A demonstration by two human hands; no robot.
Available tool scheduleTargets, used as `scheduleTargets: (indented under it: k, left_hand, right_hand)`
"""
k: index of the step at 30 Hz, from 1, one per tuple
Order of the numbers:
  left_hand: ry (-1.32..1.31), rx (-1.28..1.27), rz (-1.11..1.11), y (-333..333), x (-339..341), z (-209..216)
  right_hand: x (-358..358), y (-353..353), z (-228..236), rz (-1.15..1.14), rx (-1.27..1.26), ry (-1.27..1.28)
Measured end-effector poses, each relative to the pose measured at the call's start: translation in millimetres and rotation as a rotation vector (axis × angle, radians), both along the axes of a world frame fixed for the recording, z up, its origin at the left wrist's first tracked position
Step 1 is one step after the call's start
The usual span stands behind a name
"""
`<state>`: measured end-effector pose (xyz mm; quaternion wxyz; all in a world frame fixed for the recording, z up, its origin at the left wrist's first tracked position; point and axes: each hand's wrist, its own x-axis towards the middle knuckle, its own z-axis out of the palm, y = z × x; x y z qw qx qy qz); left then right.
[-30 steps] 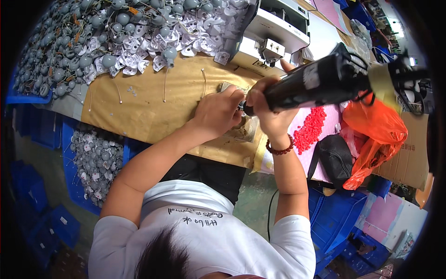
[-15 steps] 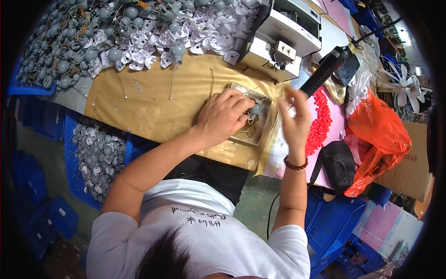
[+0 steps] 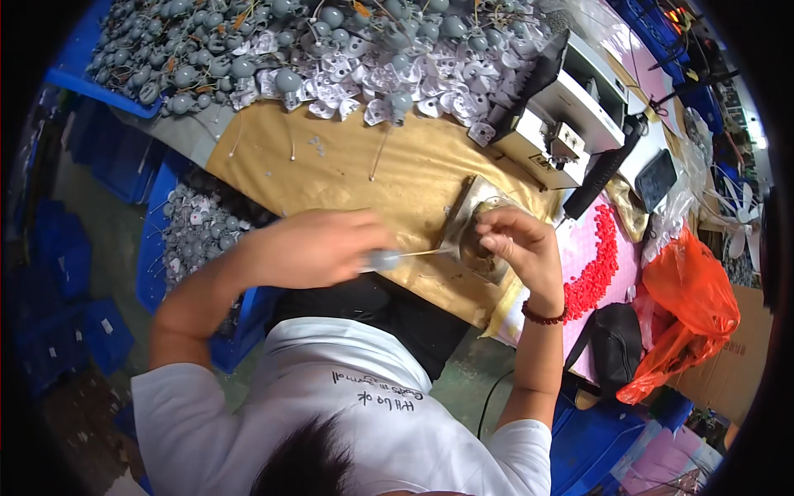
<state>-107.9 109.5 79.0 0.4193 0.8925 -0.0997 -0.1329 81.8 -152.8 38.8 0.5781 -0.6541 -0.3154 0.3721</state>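
My left hand (image 3: 324, 246), smeared by motion, is closed on a grey ball-shaped part (image 3: 384, 261) over the near edge of the cloth-covered table. From that part a thin pale cord (image 3: 422, 253) stretches right, toward a square metal fixture (image 3: 465, 210). Above the fixture, my right hand (image 3: 524, 248) has thumb and fingertips drawn together; what they hold, if anything, is too small to make out. A dark round hollow shows in the fixture's middle, partly covered by the right fingers.
Grey balls and white plastic pieces (image 3: 364, 74) pile along the far side. A white machine (image 3: 546, 149) stands beyond the fixture. Red small parts (image 3: 597, 264), a black pouch (image 3: 608, 347) and an orange bag (image 3: 691, 298) lie right. A blue bin of grey parts (image 3: 153, 256) sits left, below the table.
My left hand has left the fixture and moved left with the grey ball part, drawing its cord along. My right hand has come down to the fixture. The whole view has shifted.
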Motion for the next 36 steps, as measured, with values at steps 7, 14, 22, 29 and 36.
scheduleTargets:
  k: [7,14,22,29,36]
  left_hand:
    - [0.144,0.589,0.219,84.5,-71.7,11.4]
    - [-0.512,0.658,0.621,82.4,46.2,-71.1]
    - [-0.127,0.097,0.719,85.9,50.0,-43.3]
    - [-0.416,0.368,0.462,58.8,-10.7,-94.5]
    - [-0.521,0.052,0.445,-1.7,26.1,-65.1]
  right_hand:
    - [4.7,-34.8,-21.4,-0.153,-0.086,0.085]
    - [39.0,-85.7,-39.1,-0.439,-0.328,-0.611]
    - [95.5,-195.5,-72.7,-0.438,-0.884,-1.202]
    - [95.7,-196.4,-72.3,-0.398,-0.824,-1.060]
    - [88.2,-191.5,-60.4,-0.363,-0.771,-1.091]
